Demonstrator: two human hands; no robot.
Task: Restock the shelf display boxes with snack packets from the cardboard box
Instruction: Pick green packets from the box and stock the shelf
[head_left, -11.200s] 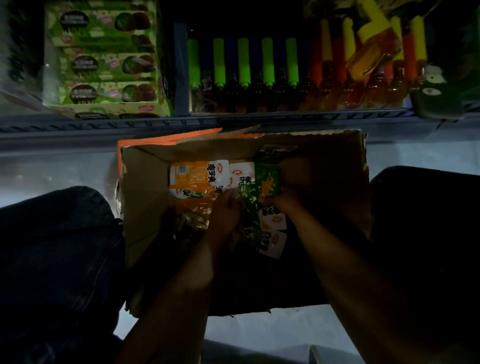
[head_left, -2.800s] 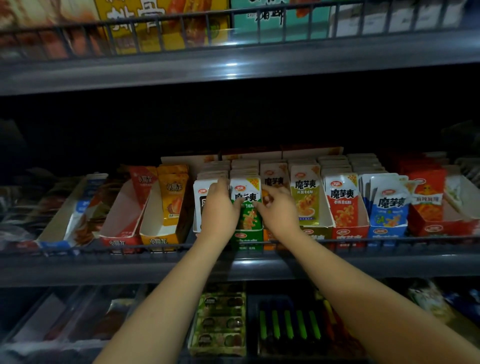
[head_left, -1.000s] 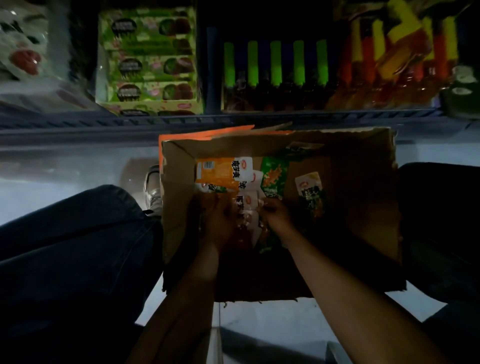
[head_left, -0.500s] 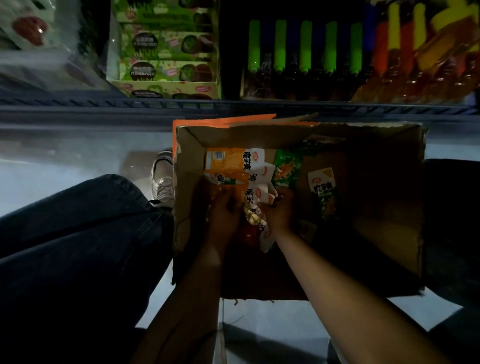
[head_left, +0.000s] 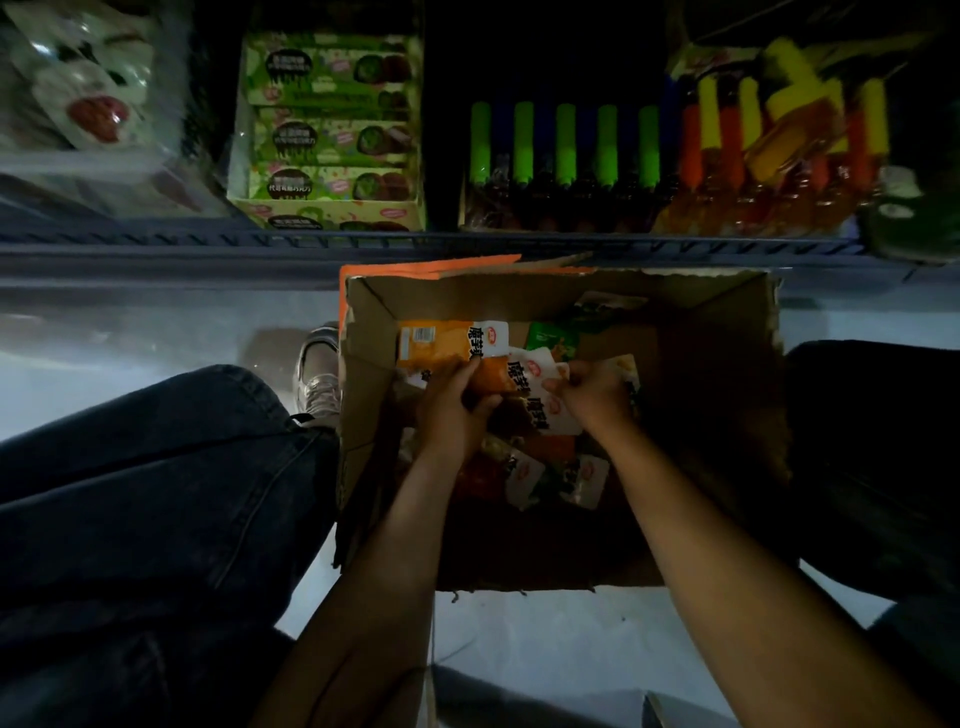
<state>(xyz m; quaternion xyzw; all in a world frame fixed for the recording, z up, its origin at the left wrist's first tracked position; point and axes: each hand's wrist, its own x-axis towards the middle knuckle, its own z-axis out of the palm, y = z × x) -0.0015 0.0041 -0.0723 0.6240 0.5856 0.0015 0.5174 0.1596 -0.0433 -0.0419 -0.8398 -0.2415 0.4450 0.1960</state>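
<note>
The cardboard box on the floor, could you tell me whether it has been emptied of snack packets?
No, the cardboard box holds several snack packets, which both hands are gathering.

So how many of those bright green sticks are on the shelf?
5. The bright green sticks stand in a row on the dark shelf above the brown cardboard box. The dark gaps could hide more.

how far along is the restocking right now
Done: cannot tell; the display boxes are out of view. In hand: both hands are down in the cardboard box, the left hand and right hand gripping orange and white snack packets. Left: more loose packets lie in the box, waiting to be shelved.
</note>
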